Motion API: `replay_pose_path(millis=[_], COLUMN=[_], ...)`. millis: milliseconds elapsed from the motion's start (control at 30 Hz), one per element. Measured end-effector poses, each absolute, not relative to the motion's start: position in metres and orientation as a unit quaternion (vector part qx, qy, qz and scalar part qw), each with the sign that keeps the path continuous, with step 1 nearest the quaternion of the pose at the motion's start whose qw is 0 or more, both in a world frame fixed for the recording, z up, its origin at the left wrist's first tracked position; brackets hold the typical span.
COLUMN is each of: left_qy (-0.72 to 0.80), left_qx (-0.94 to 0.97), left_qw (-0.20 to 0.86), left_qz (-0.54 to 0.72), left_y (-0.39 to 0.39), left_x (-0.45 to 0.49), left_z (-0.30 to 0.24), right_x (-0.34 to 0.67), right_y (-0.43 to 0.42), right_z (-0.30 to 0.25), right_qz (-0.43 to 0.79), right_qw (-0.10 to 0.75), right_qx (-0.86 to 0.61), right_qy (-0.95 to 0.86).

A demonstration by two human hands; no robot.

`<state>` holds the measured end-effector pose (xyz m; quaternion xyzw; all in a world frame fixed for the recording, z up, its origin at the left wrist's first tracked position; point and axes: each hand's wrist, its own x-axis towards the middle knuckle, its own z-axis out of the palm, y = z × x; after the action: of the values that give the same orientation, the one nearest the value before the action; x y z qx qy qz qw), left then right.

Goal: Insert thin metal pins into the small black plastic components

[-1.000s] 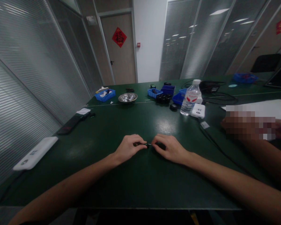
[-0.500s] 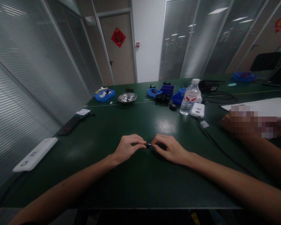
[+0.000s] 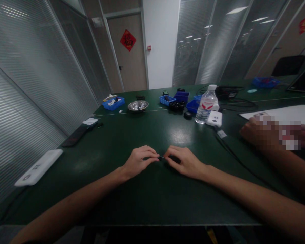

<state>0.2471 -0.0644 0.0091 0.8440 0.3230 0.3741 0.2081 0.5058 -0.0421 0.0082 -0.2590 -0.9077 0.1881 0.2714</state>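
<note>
Both my hands rest on the green table (image 3: 147, 200), fingertips meeting in the middle. My left hand (image 3: 138, 161) is curled, pinching a small dark part whose tip shows a bright glint (image 3: 162, 157). My right hand (image 3: 184, 161) is curled too, pinching the other end of that small part, with a dark piece under its fingers. The part is too small and dark to name.
A white device (image 3: 39, 166) lies at the left, a dark phone (image 3: 75, 136) beyond it. Blue bins (image 3: 114, 102), a metal bowl (image 3: 138, 106), a water bottle (image 3: 205, 105) and a white box (image 3: 214, 119) stand farther back. Another person's hands (image 3: 266, 134) are at the right.
My hands stay together in the same spot, with only slight finger shifts. The other person's hands at the right moved a little.
</note>
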Motion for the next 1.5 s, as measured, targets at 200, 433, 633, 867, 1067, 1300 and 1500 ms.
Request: replay_pose_path(millis=[200,433,633,867,1067,1300,1500], left_qy=[0.336,0.329,0.300,0.309,0.341,0.355,0.361], left_qx=[0.803,0.825,0.865,0.841,0.800,0.761,0.779], left_qw=[0.253,0.211,0.194,0.243,0.291,0.317,0.330], left_qz=[0.423,0.408,0.352,0.371,0.400,0.442,0.393], left_y=[-0.068,-0.067,-0.066,-0.067,-0.070,-0.073,-0.067], left_x=[0.250,0.250,0.249,0.252,0.255,0.259,0.257], left_z=[0.015,0.014,0.010,0.010,0.016,0.015,0.015], right_x=[0.503,0.505,0.503,0.499,0.499,0.497,0.496], right_y=[-0.045,-0.044,-0.046,-0.052,-0.051,-0.056,-0.052], right_z=[0.009,0.014,0.015,0.011,0.009,0.015,0.009], right_qz=[0.231,0.187,0.159,0.180,0.204,0.231,0.233], right_qw=[0.329,0.293,0.236,0.270,0.310,0.338,0.322], right_qx=[-0.253,-0.255,-0.250,-0.263,-0.260,-0.254,-0.288], right_qy=[-0.880,-0.902,-0.926,-0.909,-0.891,-0.876,-0.871])
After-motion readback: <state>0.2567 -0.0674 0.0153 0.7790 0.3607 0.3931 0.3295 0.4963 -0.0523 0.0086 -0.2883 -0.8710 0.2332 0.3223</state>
